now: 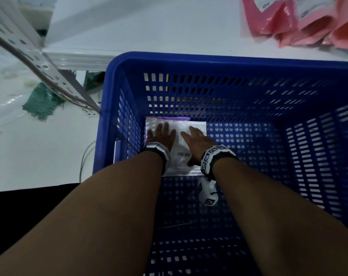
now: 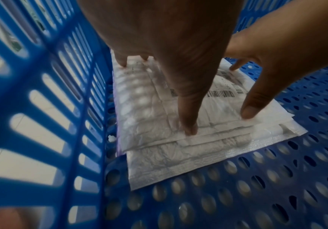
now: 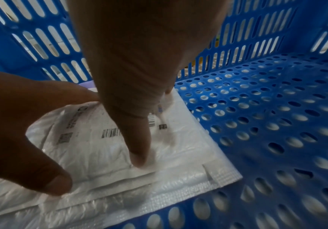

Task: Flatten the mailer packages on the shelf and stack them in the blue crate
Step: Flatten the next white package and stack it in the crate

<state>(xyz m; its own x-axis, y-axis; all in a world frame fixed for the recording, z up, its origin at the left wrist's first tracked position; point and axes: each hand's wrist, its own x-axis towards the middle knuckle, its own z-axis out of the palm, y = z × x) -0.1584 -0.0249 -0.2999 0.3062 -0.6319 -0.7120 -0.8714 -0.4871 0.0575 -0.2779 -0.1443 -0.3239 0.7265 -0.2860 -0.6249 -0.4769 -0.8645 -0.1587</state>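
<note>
Both hands are down in the blue crate (image 1: 117,80), pressing the top white mailer (image 1: 179,140) onto the stack in the crate's far left corner. The left hand (image 1: 161,136) lies flat with fingers (image 2: 188,124) straight and released, gripping nothing; the right hand (image 1: 197,142) is spread the same way, its fingers (image 3: 139,155) touching down near the mailer's near edge. To do this well, I'd press from the middle outward so trapped air escapes and the edges line up with the mailers beneath. A barcode label (image 3: 112,133) shows on top, but its print is too blurred to read. More pink mailers (image 1: 300,18) wait on the shelf (image 1: 149,26).
</note>
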